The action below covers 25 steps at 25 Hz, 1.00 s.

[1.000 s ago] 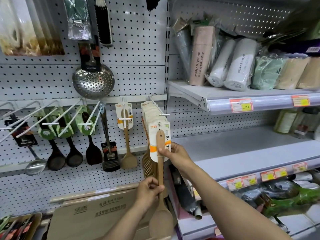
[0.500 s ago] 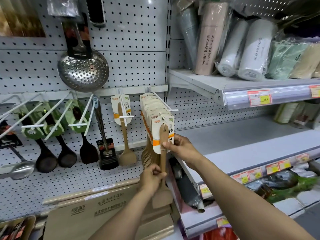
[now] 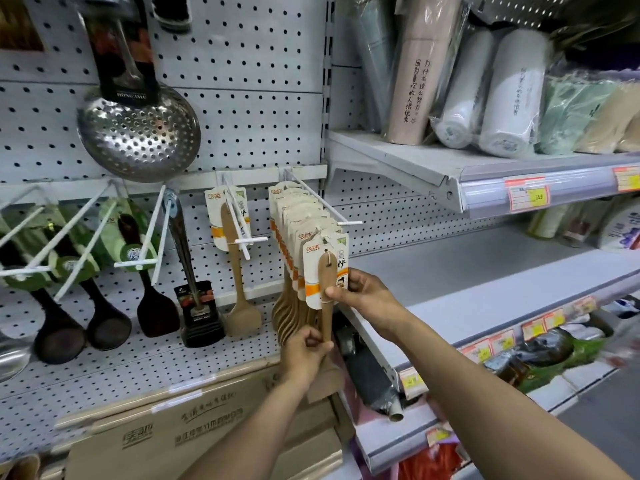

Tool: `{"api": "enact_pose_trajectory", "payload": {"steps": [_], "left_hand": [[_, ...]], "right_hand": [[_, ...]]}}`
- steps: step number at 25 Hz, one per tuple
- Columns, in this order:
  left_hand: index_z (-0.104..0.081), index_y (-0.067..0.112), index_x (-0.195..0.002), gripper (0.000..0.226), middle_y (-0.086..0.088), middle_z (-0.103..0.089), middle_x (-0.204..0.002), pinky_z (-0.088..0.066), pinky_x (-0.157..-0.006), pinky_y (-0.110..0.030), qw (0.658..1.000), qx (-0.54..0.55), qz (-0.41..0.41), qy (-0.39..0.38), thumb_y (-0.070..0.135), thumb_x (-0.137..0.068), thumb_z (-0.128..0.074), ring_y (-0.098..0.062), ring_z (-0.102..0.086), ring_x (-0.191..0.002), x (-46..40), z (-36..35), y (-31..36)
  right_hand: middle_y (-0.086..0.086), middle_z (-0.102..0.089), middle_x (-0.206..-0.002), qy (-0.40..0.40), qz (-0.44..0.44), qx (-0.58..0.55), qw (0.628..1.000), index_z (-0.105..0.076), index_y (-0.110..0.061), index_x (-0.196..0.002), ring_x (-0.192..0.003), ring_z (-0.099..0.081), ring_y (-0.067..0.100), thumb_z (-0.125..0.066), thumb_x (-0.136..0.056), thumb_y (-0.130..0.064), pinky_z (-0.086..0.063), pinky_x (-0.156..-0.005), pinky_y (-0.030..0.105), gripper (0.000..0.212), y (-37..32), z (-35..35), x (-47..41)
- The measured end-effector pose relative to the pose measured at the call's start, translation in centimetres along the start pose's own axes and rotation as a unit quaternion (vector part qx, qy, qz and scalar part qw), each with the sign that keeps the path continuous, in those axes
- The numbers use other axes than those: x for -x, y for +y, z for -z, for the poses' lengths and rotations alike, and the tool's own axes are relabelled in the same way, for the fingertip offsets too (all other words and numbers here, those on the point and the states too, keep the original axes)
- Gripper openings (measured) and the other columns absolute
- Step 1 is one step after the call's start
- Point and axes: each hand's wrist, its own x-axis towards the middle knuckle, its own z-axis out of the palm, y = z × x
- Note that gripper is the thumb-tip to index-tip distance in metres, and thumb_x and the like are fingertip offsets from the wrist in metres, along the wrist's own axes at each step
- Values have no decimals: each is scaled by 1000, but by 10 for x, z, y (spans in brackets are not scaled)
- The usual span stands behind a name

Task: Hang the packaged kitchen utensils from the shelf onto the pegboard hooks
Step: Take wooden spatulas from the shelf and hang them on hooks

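Observation:
A wooden spatula (image 3: pixel 325 289) with a white and orange card label sits at the front of a row of several like it on a white pegboard hook (image 3: pixel 322 206). My right hand (image 3: pixel 360 292) pinches its card and handle near the top. My left hand (image 3: pixel 306 351) grips the lower handle just above the blade, which my hand partly hides. The card's top is at the hook's front end; whether the hook passes through it I cannot tell. One more packaged spatula (image 3: pixel 233 261) hangs alone on the neighbouring hook to the left.
Dark ladles (image 3: pixel 104 306), a black-carded tool (image 3: pixel 197 299) and a steel skimmer (image 3: pixel 138 133) hang on the pegboard at left. Cardboard-wrapped boards (image 3: pixel 194 434) lean below. To the right, a bare grey shelf (image 3: pixel 485 271) juts out; the shelf above holds wrapped rolls (image 3: pixel 505 95).
Both hands have raised the spatula and brought it closer to the row on the hook. The view has moved closer and tilted up slightly.

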Motion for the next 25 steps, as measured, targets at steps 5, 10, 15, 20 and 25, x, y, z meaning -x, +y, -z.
{"api": "enact_pose_trajectory", "payload": {"steps": [5,10,15,20,25], "left_hand": [[-63,16,-91,17,4,-65,-85,-45,-68,-18,1000,1,9,4,10,-80,-76,-14,-62,-84,26,11,9],[-61,21,-115,39,4,-65,-114,-50,-97,-34,991,-97,-42,82,19,-80,-77,-15,-61,-104,72,63,34],[-50,23,-131,55,-5,-55,-132,-48,-95,-40,931,-323,-105,133,31,-82,-75,-26,-54,-118,159,147,80],[-43,25,-136,59,-3,-50,-135,-46,-97,-45,880,-414,-116,201,38,-86,-69,-27,-49,-122,252,228,103],[-42,26,-137,59,-4,-48,-137,-48,-95,-43,852,-437,-101,268,43,-86,-67,-27,-48,-124,333,309,94]], "right_hand": [[6,-73,-101,41,-19,-14,999,-63,-5,-113,-85,-68,12,-76,-85,-11,-50,-65,15,31,-7,-10,21],[8,-63,-123,83,-24,186,979,-52,-10,-131,-105,-62,19,-75,-88,-22,-52,-84,27,50,-21,-14,58],[10,-53,-139,-17,94,574,813,-42,-23,-144,-128,-49,32,-68,-88,-43,-46,-100,41,65,-78,-44,111],[9,-47,-146,-55,229,640,732,-41,-25,-145,-133,-44,32,-61,-91,-50,-43,-105,49,63,-138,-111,164],[9,-46,-148,-96,329,621,705,-39,-23,-147,-136,-42,30,-59,-93,-49,-41,-108,45,63,-167,-203,213]]}}
